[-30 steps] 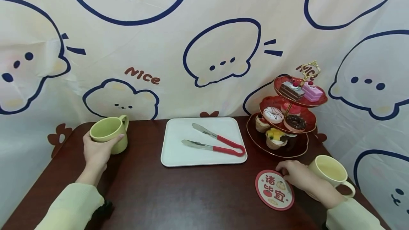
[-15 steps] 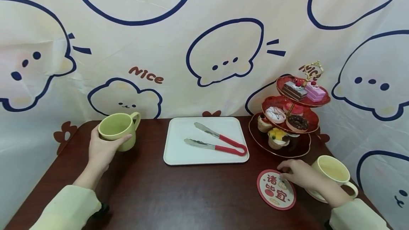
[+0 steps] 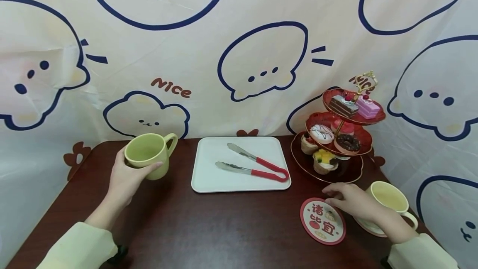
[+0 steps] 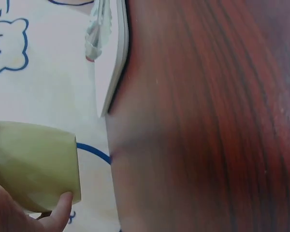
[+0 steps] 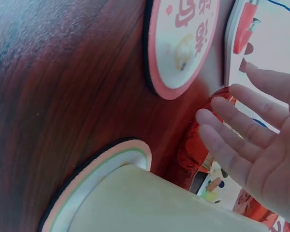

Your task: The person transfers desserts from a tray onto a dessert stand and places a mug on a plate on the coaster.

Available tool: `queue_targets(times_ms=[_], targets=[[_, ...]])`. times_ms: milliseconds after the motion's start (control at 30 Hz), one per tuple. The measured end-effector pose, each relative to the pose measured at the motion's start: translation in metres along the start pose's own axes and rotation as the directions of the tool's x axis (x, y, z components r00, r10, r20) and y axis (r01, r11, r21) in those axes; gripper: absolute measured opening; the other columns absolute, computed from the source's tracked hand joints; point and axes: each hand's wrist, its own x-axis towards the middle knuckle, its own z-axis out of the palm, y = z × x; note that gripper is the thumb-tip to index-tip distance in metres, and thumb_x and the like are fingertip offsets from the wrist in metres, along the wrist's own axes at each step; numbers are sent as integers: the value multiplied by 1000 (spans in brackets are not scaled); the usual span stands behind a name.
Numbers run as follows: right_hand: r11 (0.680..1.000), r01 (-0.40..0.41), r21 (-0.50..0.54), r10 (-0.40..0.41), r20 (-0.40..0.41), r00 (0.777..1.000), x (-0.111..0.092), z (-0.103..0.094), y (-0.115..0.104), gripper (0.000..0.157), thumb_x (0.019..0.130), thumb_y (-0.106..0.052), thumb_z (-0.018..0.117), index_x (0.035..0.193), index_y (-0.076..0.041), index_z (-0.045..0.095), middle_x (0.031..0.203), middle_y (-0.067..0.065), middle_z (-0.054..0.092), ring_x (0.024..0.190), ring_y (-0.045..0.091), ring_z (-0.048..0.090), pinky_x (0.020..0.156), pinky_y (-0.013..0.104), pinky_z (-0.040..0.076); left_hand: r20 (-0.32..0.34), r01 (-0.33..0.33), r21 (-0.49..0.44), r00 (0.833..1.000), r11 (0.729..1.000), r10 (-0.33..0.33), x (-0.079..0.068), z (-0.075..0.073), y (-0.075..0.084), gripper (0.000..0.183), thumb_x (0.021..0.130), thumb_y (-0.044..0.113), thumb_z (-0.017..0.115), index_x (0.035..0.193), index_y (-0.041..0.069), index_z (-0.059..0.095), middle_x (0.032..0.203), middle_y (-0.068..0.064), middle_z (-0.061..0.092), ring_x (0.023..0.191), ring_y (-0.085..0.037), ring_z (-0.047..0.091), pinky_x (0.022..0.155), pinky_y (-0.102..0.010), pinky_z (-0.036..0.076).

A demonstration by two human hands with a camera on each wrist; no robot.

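Note:
In the head view my left hand (image 3: 127, 177) grips a green mug (image 3: 145, 148) round its body, thumb along the near side. The mug's handle points away to the back right, and the left wrist view shows the mug's side (image 4: 34, 164) raised above the table level. My right hand (image 3: 352, 200) hovers with loosely bent fingers between a round red-rimmed coaster (image 3: 323, 221) and a pale yellow mug (image 3: 389, 196). From the right wrist view, nothing lies in that palm (image 5: 275, 164). The yellow mug stands on a second coaster (image 3: 373, 228), partly hidden by my right forearm.
A white tray (image 3: 205, 177) at the back middle carries red-handled tongs (image 3: 267, 173). Behind my right hand stands a three-tier red cake stand (image 3: 364, 136) with cakes, donuts and tarts. A patterned cloth (image 3: 201, 53) hangs behind the dark wooden table (image 3: 231, 231).
My left hand has lifted the green mug and carried it to the right, toward the tray, its handle swinging further right. My right hand has stayed nearly in place.

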Motion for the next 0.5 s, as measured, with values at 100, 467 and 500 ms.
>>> queue_targets(times_ms=[100,467,500], targets=[[1000,20,11,-20,-8,1000,-1,-1,-3,33,94,-17,73,121,1,69,113,11,71,90,15,66,73,31,56,17,-14,9,1000,1000,14,-6,1,3,105,84,25,86,161,7,17,154,-18,36,134,-34,39,95,-35,44],[993,104,59,-103,-11,995,0,-4,-27,41,90,-12,77,127,2,66,119,15,69,97,27,68,79,31,57,133,-72,-1,989,997,71,-26,12,11,106,80,23,89,160,5,21,149,-19,41,130,-33,42,90,-23,42],[992,111,60,-110,-13,994,0,-4,-29,41,90,-12,78,127,2,66,119,15,69,98,27,68,80,31,57,145,-77,-2,986,997,77,-28,13,12,106,80,23,90,159,5,21,149,-19,41,129,-32,43,88,-20,42]])
